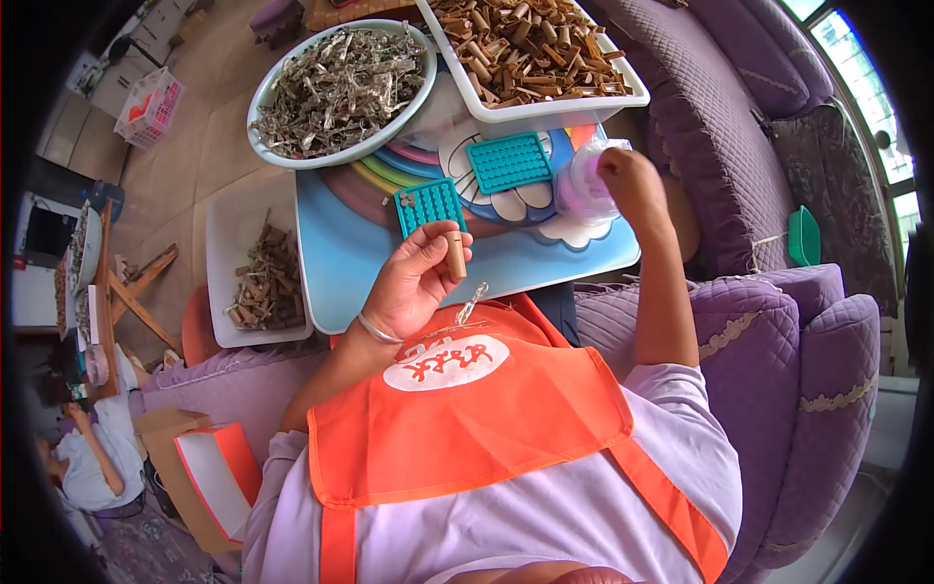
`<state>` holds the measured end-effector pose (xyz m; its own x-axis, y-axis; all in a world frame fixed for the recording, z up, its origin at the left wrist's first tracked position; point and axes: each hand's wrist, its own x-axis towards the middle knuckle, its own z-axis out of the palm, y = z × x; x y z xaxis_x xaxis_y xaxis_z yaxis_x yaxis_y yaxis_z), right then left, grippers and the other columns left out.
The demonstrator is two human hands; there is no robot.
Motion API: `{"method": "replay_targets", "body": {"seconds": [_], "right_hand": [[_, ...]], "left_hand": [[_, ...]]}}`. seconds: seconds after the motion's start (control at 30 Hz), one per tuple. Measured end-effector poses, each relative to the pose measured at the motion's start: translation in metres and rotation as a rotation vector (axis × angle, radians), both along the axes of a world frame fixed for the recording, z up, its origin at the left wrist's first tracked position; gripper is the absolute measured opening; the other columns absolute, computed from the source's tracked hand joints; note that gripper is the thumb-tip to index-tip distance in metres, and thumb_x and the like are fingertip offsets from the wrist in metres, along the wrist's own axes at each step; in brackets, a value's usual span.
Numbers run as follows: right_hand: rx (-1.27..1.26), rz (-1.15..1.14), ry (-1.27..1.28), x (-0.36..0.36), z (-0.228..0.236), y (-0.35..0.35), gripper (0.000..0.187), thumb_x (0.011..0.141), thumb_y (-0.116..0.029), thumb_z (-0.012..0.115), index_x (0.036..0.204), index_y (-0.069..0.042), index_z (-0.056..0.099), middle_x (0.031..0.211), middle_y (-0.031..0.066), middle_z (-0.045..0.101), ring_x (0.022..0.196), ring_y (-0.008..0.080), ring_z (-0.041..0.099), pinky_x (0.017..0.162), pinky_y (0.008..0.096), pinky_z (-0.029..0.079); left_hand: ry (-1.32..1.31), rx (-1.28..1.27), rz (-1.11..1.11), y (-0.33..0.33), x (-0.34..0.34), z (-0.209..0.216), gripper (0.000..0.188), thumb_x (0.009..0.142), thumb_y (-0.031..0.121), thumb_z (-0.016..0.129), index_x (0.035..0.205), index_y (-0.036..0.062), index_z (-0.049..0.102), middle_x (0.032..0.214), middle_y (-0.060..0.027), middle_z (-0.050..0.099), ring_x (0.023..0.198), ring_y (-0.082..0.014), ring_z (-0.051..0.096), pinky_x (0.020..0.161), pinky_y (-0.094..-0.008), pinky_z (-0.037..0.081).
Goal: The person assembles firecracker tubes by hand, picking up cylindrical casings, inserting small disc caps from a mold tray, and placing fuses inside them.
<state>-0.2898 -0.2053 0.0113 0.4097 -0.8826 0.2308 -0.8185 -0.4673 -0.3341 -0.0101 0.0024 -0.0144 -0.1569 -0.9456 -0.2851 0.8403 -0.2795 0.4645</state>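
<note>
My left hand (397,292) is closed round a short brown tube (455,255), held upright over the table's front edge. Just beyond it lies a teal tray (444,201) with rows of small hollows and a few small grey pieces at its left side. My right hand (634,187) is raised at the right, fingers curled together at the top of a clear, pinkish plastic bag or container (581,188). Whatever those fingers hold is hidden. A second teal tray (509,163) lies left of the bag. A shiny twisted strand (472,304) hangs against my orange apron (467,428).
On the blue table (360,282) stand a round basin (261,136) of silvery strips and a white tub (545,115) of brown tubes. Another tub (226,243) with tubes is at the left. A purple sofa (720,146) lines the right; another person (102,457) is at lower left.
</note>
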Motion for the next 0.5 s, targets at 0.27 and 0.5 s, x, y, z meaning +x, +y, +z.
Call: {"method": "replay_targets", "body": {"seconds": [0.27,0.5], "right_hand": [[0.672,0.183,-1.071,0.049,0.014,0.085,0.005,0.087,-0.006,0.066,0.089,-0.003,0.062,0.076,-0.0045,0.057,0.066,0.0024,0.048,0.058,0.0185,0.037],[0.849,0.302,-1.201,0.096,-0.002,0.117,0.011,0.089,-0.015,0.066,0.09,-0.005,0.061,0.078,-0.0055,0.055,0.069,0.0027,0.045,0.061,0.0175,0.035]], "left_hand": [[0.008,-0.081,-0.012,-0.004,-0.013,0.01,0.024,0.094,0.013,0.056,0.117,0.0075,0.053,0.113,-0.0114,0.06,0.099,-0.0191,0.06,0.085,-0.0302,0.051],[-0.006,-0.122,0.065,-0.002,-0.007,0.012,0.021,0.095,0.015,0.055,0.114,0.0048,0.055,0.108,-0.0107,0.061,0.097,-0.019,0.061,0.086,-0.0303,0.051]]}}
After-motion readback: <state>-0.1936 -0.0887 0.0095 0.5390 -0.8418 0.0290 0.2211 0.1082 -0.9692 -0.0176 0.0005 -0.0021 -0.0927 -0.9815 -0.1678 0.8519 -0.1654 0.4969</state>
